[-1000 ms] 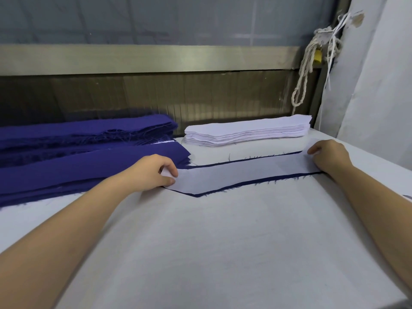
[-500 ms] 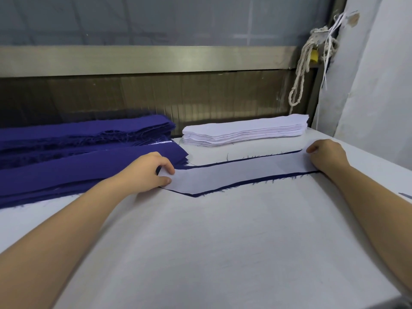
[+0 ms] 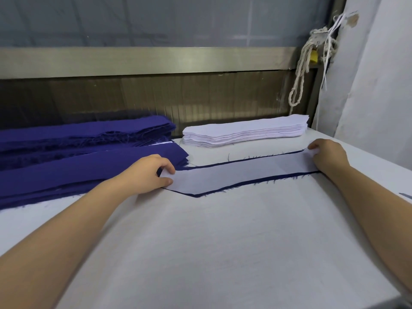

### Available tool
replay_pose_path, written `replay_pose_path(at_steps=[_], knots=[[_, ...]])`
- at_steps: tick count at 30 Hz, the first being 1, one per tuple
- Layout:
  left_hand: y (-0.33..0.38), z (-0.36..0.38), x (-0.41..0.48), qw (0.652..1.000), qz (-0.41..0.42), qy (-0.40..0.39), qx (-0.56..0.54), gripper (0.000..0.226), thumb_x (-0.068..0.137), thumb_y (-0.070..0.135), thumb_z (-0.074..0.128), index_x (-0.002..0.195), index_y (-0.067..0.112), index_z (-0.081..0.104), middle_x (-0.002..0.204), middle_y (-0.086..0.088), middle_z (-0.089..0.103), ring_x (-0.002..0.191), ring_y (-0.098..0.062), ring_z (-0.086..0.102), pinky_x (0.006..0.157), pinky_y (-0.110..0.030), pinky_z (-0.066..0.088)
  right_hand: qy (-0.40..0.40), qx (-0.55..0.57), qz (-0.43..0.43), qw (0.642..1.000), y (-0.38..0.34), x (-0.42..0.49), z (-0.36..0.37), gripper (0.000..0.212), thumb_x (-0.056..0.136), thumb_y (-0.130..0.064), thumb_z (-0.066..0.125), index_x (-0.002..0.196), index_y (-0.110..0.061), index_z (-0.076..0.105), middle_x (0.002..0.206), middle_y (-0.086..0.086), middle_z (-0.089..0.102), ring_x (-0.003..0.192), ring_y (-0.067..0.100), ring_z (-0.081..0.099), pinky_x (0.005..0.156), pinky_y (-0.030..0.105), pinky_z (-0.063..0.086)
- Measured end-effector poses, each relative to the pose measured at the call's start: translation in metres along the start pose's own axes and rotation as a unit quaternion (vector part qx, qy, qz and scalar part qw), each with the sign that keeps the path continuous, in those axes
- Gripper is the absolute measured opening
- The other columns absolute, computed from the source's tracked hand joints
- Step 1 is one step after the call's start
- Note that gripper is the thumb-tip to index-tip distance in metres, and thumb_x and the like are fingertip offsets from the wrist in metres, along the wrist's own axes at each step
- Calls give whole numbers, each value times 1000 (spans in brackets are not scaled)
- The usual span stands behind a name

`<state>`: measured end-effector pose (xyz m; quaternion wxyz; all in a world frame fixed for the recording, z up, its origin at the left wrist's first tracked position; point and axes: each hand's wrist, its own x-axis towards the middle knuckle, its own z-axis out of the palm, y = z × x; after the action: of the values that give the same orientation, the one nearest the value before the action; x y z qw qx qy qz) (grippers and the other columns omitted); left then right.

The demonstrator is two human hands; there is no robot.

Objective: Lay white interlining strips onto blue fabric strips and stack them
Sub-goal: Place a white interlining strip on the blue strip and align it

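Cloth work fills the middle of the frame: a white interlining strip (image 3: 240, 172) lies flat on a blue fabric strip (image 3: 256, 183), with only thin, frayed blue edges showing along its upper and lower sides. The pair runs across the pale tabletop (image 3: 223, 241) from left of centre up toward the right, bending at an angle near its left end.

The left hand (image 3: 147, 172) is at that left end, fingers curled, with thumb and forefinger pinching the tip of the white strip. The right hand (image 3: 327, 156) is at the far right end, its fingers curled over the end of the strips and gripping it; a small white corner shows by the fingertips. Both bare forearms reach in from the lower corners of the frame.

Behind the layered strip, right of centre, sits a neat stack of white strips (image 3: 245, 131). To the left of it, a thick pile of blue strips (image 3: 84, 134) lies along the back of the tabletop, and a second, flatter blue pile (image 3: 89, 168) lies nearer, just beside the left hand, its pointed end close to the left end of the layered strip.

A metal rail (image 3: 156, 60) crosses the upper part of the frame above a dark panel. At upper right, a knotted pale rope (image 3: 301, 70) hangs in loops next to a light wall (image 3: 379, 85).
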<state>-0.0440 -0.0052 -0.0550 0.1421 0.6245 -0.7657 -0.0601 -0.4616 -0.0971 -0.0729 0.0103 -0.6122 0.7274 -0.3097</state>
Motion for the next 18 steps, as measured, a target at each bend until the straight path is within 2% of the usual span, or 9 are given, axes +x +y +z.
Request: replay_pose_path(at_steps=[7,13,18], knots=[[0,0,0,1000,-3,-4,-1,18,85,26,68,101,32,61,99,9,51,76,-4,52,64,-11,38,4,9,3,1000,1,1,1,37,86,6,46,119,0,61,125,24,55,117,40,47,96,39,37],[0,1,0,1000,6,6,4,17,88,19,64,102,29,65,103,7,55,78,-2,50,67,-11,38,19,26,70,997,3,4,-1,48,88,5,40,134,-4,46,133,29,40,123,45,38,99,41,33],[-1,1,-1,1000,8,19,20,17,88,18,63,99,30,68,99,10,54,87,-5,51,74,-17,37,35,-51,69,996,-3,1,0,43,85,2,48,126,-13,56,136,19,38,125,37,27,102,42,27]])
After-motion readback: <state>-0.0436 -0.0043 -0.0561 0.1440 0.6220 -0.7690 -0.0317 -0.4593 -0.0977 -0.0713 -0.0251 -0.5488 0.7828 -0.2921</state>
